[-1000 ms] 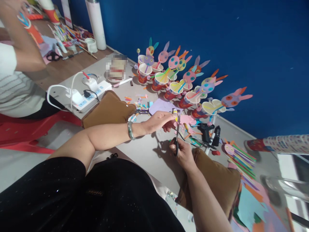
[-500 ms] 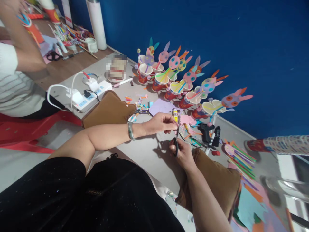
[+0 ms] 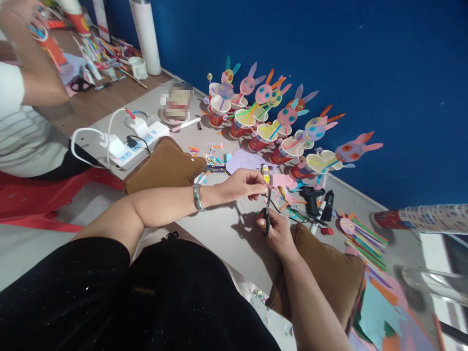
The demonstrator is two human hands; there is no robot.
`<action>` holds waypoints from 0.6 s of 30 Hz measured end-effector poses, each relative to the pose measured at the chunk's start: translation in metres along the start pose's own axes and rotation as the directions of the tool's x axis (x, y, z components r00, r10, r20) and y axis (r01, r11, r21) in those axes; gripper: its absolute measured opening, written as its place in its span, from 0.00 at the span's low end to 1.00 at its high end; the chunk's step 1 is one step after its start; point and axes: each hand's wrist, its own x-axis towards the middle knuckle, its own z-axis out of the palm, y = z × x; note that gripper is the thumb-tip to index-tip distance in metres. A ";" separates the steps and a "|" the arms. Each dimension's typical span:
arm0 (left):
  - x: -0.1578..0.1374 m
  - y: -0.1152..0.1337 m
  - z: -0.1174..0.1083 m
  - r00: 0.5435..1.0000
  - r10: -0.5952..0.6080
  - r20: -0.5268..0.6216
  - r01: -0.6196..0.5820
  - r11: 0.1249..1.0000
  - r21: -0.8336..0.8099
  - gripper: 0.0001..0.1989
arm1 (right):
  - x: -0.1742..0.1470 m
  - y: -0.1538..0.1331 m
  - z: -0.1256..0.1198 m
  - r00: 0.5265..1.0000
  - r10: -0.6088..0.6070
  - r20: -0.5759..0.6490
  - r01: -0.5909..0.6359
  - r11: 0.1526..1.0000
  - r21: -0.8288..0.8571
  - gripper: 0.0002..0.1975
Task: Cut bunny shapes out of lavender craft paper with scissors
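My right hand (image 3: 278, 229) grips the black handles of a pair of scissors (image 3: 268, 207), whose blades point up and away from me. At the blade tips my left hand (image 3: 246, 186) is pinched closed; what it holds, if anything, is too small to make out. Just beyond the fingers lie a yellow glue tube (image 3: 265, 173), a purple paper sheet (image 3: 244, 162) and pink paper scraps (image 3: 287, 183). A black glue gun (image 3: 312, 200) rests to the right of them.
Paper cups (image 3: 243, 122) with paper rabbit heads line the blue wall. Brown cushions (image 3: 164, 165) sit at the table edge on both sides. A power strip (image 3: 144, 144) lies left. Stacked cups (image 3: 420, 218) lie right. Another person's arm (image 3: 42, 73) is at the upper left.
My left fingers have shifted very slightly at the scissor tips. The scissors and my right hand stay almost in place. The other person's arm has moved a little.
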 end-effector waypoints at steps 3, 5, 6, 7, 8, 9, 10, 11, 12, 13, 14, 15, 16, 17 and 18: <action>0.000 -0.001 0.000 1.000 -0.015 0.011 0.015 1.000 0.004 0.05 | 0.000 -0.001 0.000 1.000 -0.002 0.010 0.002 1.000 -0.003 0.26; 0.000 -0.001 0.000 1.000 -0.018 0.019 0.018 1.000 0.009 0.05 | 0.000 -0.001 0.000 1.000 -0.003 0.012 0.003 1.000 -0.005 0.26; 0.000 -0.001 0.000 1.000 -0.019 0.021 0.019 1.000 0.011 0.05 | 0.000 -0.001 0.000 1.000 -0.004 0.009 0.004 1.000 -0.004 0.26; 0.000 -0.002 0.000 1.000 -0.019 0.023 0.019 1.000 0.010 0.06 | 0.000 -0.001 0.000 1.000 -0.005 0.004 0.005 1.000 -0.002 0.26; 0.000 -0.002 0.000 1.000 -0.020 0.024 0.020 1.000 0.007 0.06 | 0.000 -0.001 0.000 1.000 -0.005 0.000 0.005 1.000 0.000 0.26; 0.000 -0.002 0.000 1.000 -0.020 0.024 0.020 1.000 0.004 0.06 | 0.000 0.000 0.000 1.000 -0.005 -0.005 0.005 1.000 0.001 0.26; 0.000 -0.002 0.000 1.000 -0.019 0.023 0.019 1.000 0.000 0.06 | 0.000 0.000 0.000 1.000 -0.004 -0.007 0.004 1.000 0.001 0.26; 0.000 -0.002 0.000 1.000 -0.018 0.021 0.018 1.000 -0.002 0.05 | 0.001 0.001 0.000 1.000 -0.002 -0.008 0.002 1.000 0.002 0.26; 0.000 -0.002 0.000 1.000 -0.017 0.019 0.017 1.000 -0.003 0.05 | 0.001 0.001 0.000 1.000 0.000 -0.007 0.000 1.000 0.003 0.26; 0.000 -0.001 0.000 1.000 -0.017 0.015 0.017 1.000 -0.002 0.06 | 0.001 0.001 0.000 1.000 0.002 -0.005 -0.002 1.000 0.004 0.26; 0.000 -0.001 0.000 1.000 -0.016 0.011 0.016 1.000 0.001 0.06 | 0.001 0.002 0.000 1.000 0.005 -0.002 -0.005 1.000 0.005 0.26; 0.000 -0.001 0.000 1.000 -0.013 0.008 0.013 1.000 0.006 0.06 | 0.001 0.002 0.000 1.000 0.007 0.000 -0.007 1.000 0.006 0.26; 0.000 -0.001 0.000 1.000 -0.009 0.008 0.009 1.000 0.012 0.06 | 0.001 0.002 0.000 1.000 0.008 0.000 -0.008 1.000 0.008 0.26; 0.000 -0.001 0.000 1.000 -0.003 0.007 0.002 1.000 0.016 0.06 | 0.001 0.002 0.000 1.000 0.009 -0.001 -0.009 1.000 0.009 0.26; 0.000 -0.001 -0.001 1.000 0.004 0.006 -0.004 1.000 0.018 0.06 | 0.001 0.001 0.000 1.000 0.009 -0.003 -0.009 1.000 0.010 0.26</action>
